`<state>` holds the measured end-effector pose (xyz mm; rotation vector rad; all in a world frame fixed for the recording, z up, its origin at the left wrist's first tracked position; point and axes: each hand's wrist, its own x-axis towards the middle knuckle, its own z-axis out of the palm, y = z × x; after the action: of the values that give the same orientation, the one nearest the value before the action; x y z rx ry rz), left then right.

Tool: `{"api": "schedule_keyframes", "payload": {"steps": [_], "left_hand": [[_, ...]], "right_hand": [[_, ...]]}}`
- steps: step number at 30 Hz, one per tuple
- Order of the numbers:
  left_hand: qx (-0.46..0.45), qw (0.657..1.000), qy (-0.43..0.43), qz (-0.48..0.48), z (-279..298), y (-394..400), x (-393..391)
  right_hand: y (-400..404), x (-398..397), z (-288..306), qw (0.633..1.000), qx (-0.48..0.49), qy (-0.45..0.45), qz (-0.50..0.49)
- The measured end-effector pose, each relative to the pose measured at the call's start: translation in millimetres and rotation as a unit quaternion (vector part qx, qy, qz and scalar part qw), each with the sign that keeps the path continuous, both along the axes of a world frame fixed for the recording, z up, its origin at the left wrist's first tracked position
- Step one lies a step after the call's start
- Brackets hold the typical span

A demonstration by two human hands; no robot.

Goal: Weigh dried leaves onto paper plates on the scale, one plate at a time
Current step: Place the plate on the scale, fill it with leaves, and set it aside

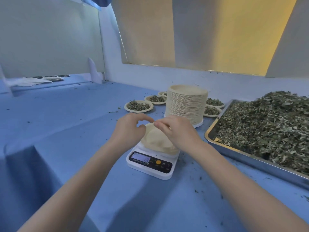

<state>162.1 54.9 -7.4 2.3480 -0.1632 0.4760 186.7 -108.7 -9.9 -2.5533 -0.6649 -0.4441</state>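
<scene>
So both hands are over the small white digital kitchen scale (151, 162) in the middle of the blue-covered tabletop (66, 131). There's an empty round beige paper plate (156, 139) on the scale, tilted up at the far edge. The left hand (129, 129) has thumb and curled fingers pinching that far rim, and the right hand (175, 131) is pinching the rim just beside it. Looks to me like two stuck plates getting peeled apart, but I can't really tell whether it's one plate or two. The scale's display is lit, digits too blurry to trust.

Progress-wise: a handful of filled plates are already done. Two shallow beige plates of dried green leaves (138, 105) sit left of the tall stack of unused beige paper plates (187, 104), more peek out behind it, and two more sit to its right. That stack is still huge, and the big shiny metal tray (215, 129) on the right is heaped with loose dried green leaves (267, 121). So I'd say early days, with loads left. This plate hasn't got any leaves yet.
</scene>
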Motion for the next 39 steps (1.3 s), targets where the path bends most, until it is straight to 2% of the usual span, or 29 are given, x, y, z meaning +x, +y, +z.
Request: {"api": "schedule_keyframes", "payload": {"steps": [18,23,29,33,36,39], "left_hand": [[0.007,0.997,-0.002,-0.075,5.6,-46.1,9.9],[0.001,0.994,0.001,-0.109,6.9,-88.4,19.6],[0.012,0.985,0.016,-0.171,0.6,-176.7,40.8],[0.064,0.972,0.070,-0.215,-5.7,-229.8,65.0],[0.184,0.948,0.117,-0.231,-12.6,-251.3,87.5],[0.239,0.927,0.178,-0.229,-20.7,-259.8,104.2]], "right_hand": [[-37.8,-2.4,3.8,1.000,0.021,0.000,-0.003],[-73.1,-1.6,7.5,0.999,-0.003,0.002,-0.049],[-145.7,0.3,10.1,0.988,-0.064,0.025,-0.140],[-199.5,9.3,7.4,0.975,-0.085,0.087,-0.185],[-224.7,26.8,3.0,0.968,-0.107,0.122,-0.193],[-231.8,60.8,0.2,0.961,-0.127,0.144,-0.198]]}}
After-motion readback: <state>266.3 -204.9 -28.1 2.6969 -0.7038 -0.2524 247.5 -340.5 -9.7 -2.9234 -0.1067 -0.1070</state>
